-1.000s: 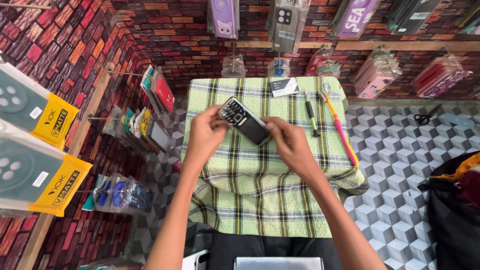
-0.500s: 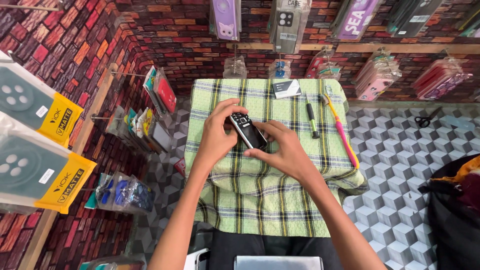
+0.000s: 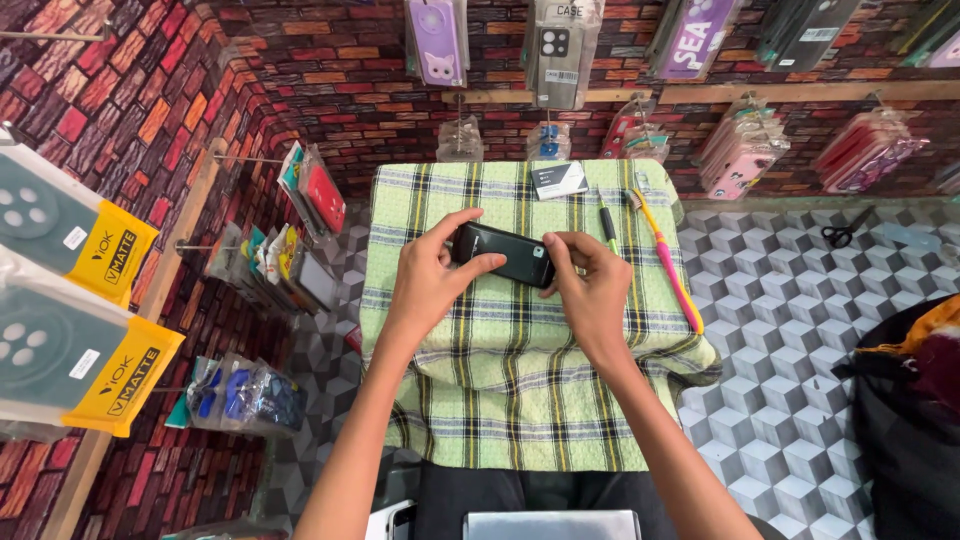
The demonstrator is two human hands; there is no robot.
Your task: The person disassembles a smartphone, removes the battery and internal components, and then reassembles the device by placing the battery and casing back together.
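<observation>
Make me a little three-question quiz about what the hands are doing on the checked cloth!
1. True or false: both hands touch the black phone.
2. Which thing lies nearest the right hand: A) the green pen, B) the scissors, C) the purple case?
3. What colour is the long tool lying right of the pen?

Key:
1. True: the left hand and right hand hold it at its two ends, over the checked cloth.
2. A.
3. Pink and yellow.
</observation>
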